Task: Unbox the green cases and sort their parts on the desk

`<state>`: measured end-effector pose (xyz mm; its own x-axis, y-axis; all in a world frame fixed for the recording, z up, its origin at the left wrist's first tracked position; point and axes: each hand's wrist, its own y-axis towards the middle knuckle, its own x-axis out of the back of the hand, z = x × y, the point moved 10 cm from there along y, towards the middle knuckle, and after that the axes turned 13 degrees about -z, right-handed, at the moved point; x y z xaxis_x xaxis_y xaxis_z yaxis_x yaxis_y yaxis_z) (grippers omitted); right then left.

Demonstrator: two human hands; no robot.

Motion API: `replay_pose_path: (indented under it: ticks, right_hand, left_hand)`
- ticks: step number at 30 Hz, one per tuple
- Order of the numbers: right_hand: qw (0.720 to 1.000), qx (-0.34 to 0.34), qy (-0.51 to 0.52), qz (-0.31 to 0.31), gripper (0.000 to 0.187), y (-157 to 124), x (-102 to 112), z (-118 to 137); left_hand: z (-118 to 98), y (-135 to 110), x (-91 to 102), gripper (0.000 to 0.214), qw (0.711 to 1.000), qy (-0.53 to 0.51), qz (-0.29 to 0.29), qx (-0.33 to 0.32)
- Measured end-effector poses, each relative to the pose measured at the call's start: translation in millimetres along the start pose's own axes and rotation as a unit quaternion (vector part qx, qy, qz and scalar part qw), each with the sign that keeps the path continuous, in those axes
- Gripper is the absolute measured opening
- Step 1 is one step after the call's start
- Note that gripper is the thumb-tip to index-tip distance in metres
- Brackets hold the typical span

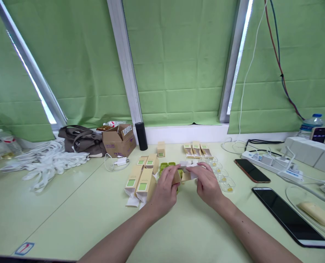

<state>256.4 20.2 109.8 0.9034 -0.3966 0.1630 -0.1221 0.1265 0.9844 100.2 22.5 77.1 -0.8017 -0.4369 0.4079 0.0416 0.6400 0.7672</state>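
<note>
My left hand [165,185] is wrapped round a small tan cardboard box [177,178], its open end turned to the right. At that end my right hand [207,181] pinches the white paper or flap [191,164] with thumb and fingers; which of the two it grips I cannot make out. Behind the hands, partly hidden, are several small green containers [167,165]. Left of my left hand lie several tan boxes [146,182] with green labels, white paper sticking out of their near ends. Clear plastic cups [224,179] with yellowish bits sit just beyond my right hand.
More tan boxes [196,149] lie at the back. A carton [119,140], a black cylinder [141,136], a grey bag [81,140] and white straps [50,160] occupy the left. Phones [251,170], a tablet-like device [290,215] and a power strip [271,166] with cables are right.
</note>
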Motion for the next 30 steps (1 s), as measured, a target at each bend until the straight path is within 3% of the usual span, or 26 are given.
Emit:
replay_pose_path:
  ticks: [3,10,13,19,23,27,30]
  right_hand:
    - [1.000,-0.009,0.008,0.009,0.058,-1,-2,5]
    - [0.995,-0.055,0.054,-0.057,0.047,0,8,6]
    - [0.994,-0.081,0.054,-0.052,0.039,-1,3,4]
    - [0.971,-0.231,0.058,-0.030,0.016,-10,-8,-15]
    - [0.959,-0.278,0.056,-0.016,0.010,-15,-14,-19]
    - [0.948,-0.309,0.072,-0.027,0.015,-17,-16,-22]
    - [0.925,-0.364,0.100,-0.047,0.019,-23,-15,-31]
  left_hand:
    - [1,0,1.0,0.077,1.000,0.001,-0.005,0.008]
    - [2,2,8.2,0.074,0.999,0.019,-0.035,0.009]
    - [-3,2,10.0,0.075,0.997,0.049,-0.042,-0.031]
    - [-28,0,8.0,0.072,0.980,0.114,-0.052,-0.155]
    - [-36,-4,2.8,0.072,0.964,0.153,-0.052,-0.211]
    - [-37,-3,3.3,0.072,0.960,0.167,-0.056,-0.219]
    - [-34,0,7.3,0.071,0.961,0.180,-0.061,-0.202]
